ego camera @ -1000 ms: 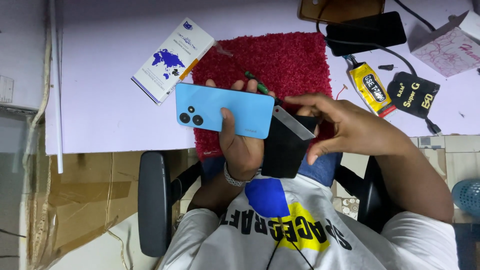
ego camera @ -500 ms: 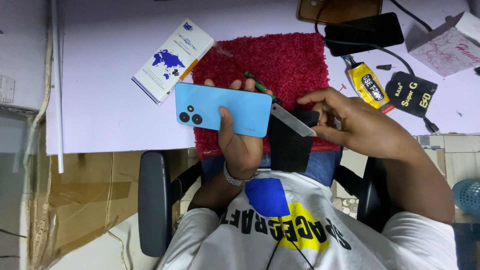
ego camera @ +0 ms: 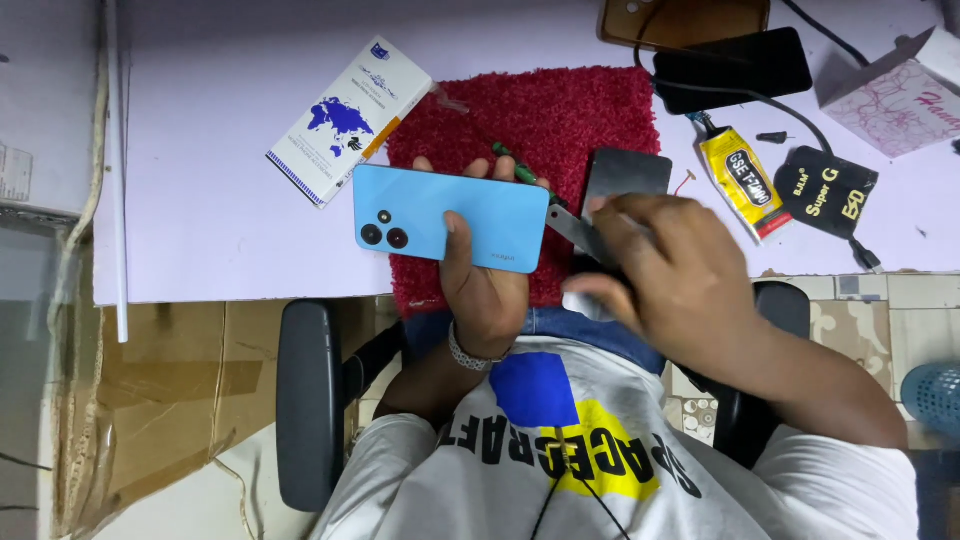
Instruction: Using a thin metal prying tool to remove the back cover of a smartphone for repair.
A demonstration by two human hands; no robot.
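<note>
While the left hand (ego camera: 480, 290) grips the blue phone (ego camera: 450, 217) above the red mat (ego camera: 560, 110), the right hand (ego camera: 665, 265) has slid its thin blade (ego camera: 572, 228), maybe metal, to the phone's end.

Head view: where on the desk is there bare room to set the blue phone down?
Bare desk lies left of the red mat, below the white box, and again above that box. Right of the mat it is crowded: glue tube, black pouch, cables, dark phone.
</note>
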